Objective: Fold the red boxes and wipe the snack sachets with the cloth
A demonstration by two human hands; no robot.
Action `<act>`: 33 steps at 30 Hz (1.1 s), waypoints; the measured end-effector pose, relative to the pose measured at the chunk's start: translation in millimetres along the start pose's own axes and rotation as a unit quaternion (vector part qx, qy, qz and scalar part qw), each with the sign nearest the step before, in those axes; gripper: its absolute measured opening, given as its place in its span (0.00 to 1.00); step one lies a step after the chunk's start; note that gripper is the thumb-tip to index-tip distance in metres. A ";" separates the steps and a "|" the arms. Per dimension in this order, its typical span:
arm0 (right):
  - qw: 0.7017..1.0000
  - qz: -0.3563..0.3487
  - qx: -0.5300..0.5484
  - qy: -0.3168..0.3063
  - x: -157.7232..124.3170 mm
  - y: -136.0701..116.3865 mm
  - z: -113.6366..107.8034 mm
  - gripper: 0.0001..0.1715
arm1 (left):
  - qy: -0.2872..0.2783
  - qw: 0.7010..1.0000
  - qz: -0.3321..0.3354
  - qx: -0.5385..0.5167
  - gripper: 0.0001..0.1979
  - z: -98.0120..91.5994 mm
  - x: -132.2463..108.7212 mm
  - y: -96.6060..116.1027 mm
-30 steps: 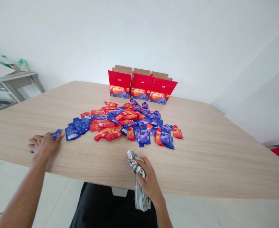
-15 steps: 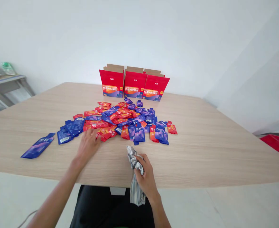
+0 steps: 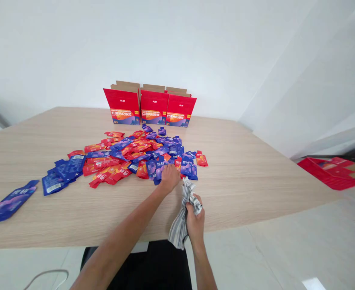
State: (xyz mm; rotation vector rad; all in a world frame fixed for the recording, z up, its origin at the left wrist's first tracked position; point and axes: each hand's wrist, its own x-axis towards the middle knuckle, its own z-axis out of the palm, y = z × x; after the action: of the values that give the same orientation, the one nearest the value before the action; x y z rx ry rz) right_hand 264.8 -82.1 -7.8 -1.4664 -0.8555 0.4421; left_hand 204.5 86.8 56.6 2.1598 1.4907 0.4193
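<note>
- Found at near edge of table (image 3: 256,173): striped cloth (image 3: 180,221), bunched, running near to far with a slight rightward slant, lower end across edge.
- Noted on right side of cloth: right hand (image 3: 195,217), fingers wrapped round and clamped on it; judged occupied, hence less available for other handling.
- Noted at near left: lone blue pouch (image 3: 11,201), lying flat, well apart from both hands, long axis slanting from near left to far right.
- Found just beyond cloth's upper end, slightly left: left hand (image 3: 170,177), at near margin of pouch heap (image 3: 126,155); fingers curled, tips hidden. Cannot tell whether apart, together or clamped on anything.
- Key relation: printed blue pouch (image 3: 158,168) just left of left hand and partly behind it, long axis roughly near to far. Contact not confirmable. Left hand clearly nearer; right hand farther off, on near right side.
- Also noted: red pouch (image 3: 178,162) just beyond left hand, slightly right, near portion partly covered.
- Recorded farther out: heap of mixed red and blue pouches, overlapping, spreading mostly leftward from left hand.
- Recorded at far side: three red boxes (image 3: 153,106) side by side, upright, top flaps raised, well apart from both hands.
</note>
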 end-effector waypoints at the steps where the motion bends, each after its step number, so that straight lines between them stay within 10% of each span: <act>1: 1.000 -0.011 -0.003 -0.007 -0.5 -1.1 1.0 0.16 | -0.005 1.000 -0.007 -0.013 0.19 4.0 5.7 2.3; 8: 1.000 -0.004 0.009 0.022 -3.3 1.0 2.8 0.18 | -0.031 0.987 -0.054 -0.147 0.05 1.3 26.6 -6.0; 14: 0.999 0.034 0.031 0.015 -4.5 5.4 2.7 0.19 | -0.065 0.939 -0.092 -0.325 0.10 -27.8 -10.7 -32.4; 20: 0.994 -0.110 0.000 -0.010 -18.1 -11.3 -0.7 0.14 | -0.110 0.687 -0.095 -0.712 0.22 -42.4 -92.9 -54.8; 26: 0.931 -0.267 -0.092 -0.233 -37.7 -48.7 14.1 0.31 | -0.089 0.640 -0.137 -0.751 0.23 -32.7 -153.9 -66.5; 33: 0.951 -0.240 -0.124 -0.152 -33.5 -61.5 43.5 0.25 | -0.061 0.603 -0.131 -0.785 0.30 -15.8 -195.2 -61.8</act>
State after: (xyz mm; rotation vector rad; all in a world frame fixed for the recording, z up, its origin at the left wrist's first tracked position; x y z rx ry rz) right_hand 197.1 -83.2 39.3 -1.3704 -1.5177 0.1971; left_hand 77.8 -73.9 40.0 0.4806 0.6326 0.9393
